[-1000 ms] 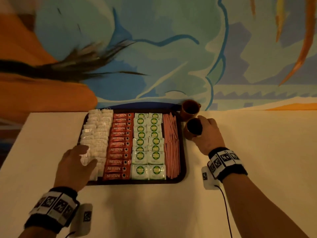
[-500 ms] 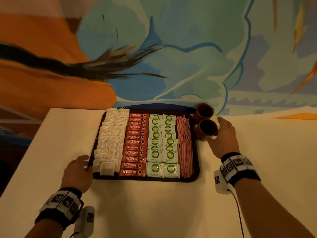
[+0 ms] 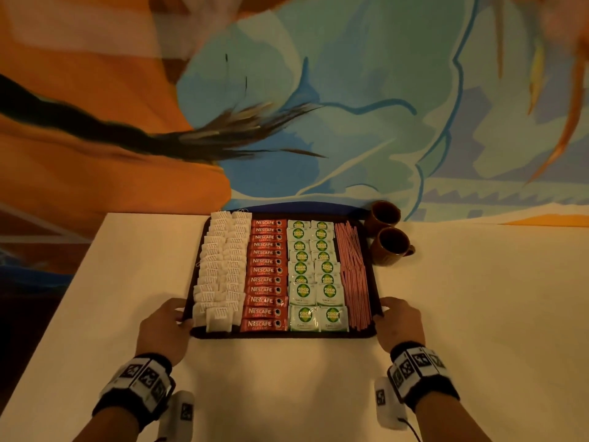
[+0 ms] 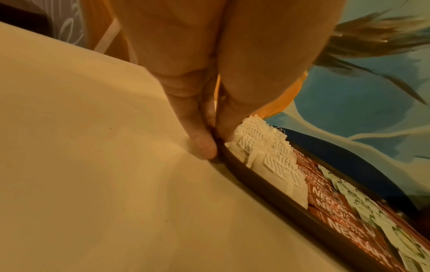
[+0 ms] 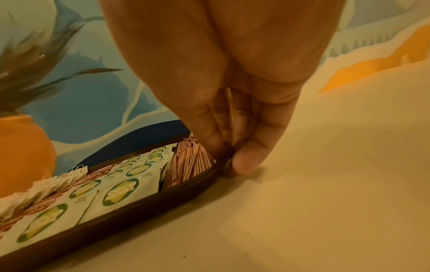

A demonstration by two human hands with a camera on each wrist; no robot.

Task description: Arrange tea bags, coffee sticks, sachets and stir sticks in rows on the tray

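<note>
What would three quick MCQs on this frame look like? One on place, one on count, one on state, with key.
1. Where do the stir sticks lie on the tray?
A. far-left row
B. middle row
C. far-right row

2. How many brown cups stand beside the tray?
A. one
B. two
C. four

3. What are the two hands doing?
A. each grips a side rim of the tray
B. both rest flat on the table
C. each holds a cup

Key: 1 C, the pink sticks fill the row next to the tray's right rim, past the green sachets. 2 B, two cups stand off the tray's far right corner. 3 A, the left hand pinches the left rim beside the tea bags and the right hand pinches the right rim, as both wrist views show.
</note>
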